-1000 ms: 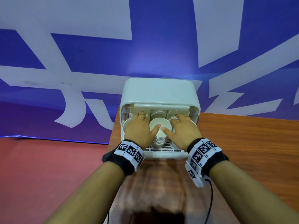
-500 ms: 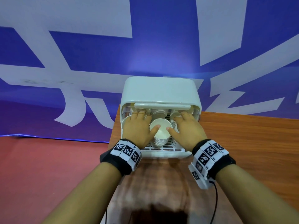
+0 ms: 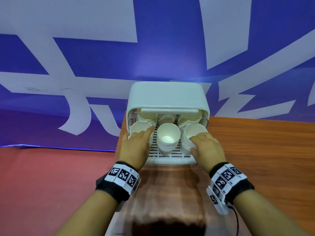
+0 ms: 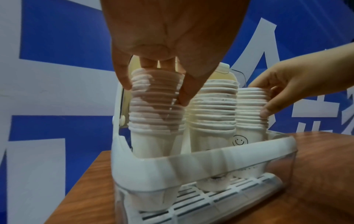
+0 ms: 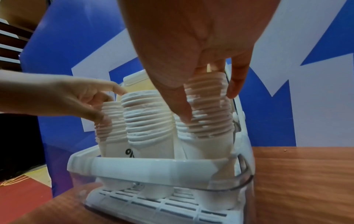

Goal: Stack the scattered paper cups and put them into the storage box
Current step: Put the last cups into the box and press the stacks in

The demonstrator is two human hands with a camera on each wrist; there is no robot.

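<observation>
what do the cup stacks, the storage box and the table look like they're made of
Cup stacks: seemingly thin white paper, matte, with rolled rims forming ridges where they nest.
Storage box: apparently plastic, a smooth, slightly glossy cream hood, see-through lower walls and a white slotted floor.
Table: reddish-brown wood grain with a soft sheen; whether solid wood or laminate cannot be told.
</observation>
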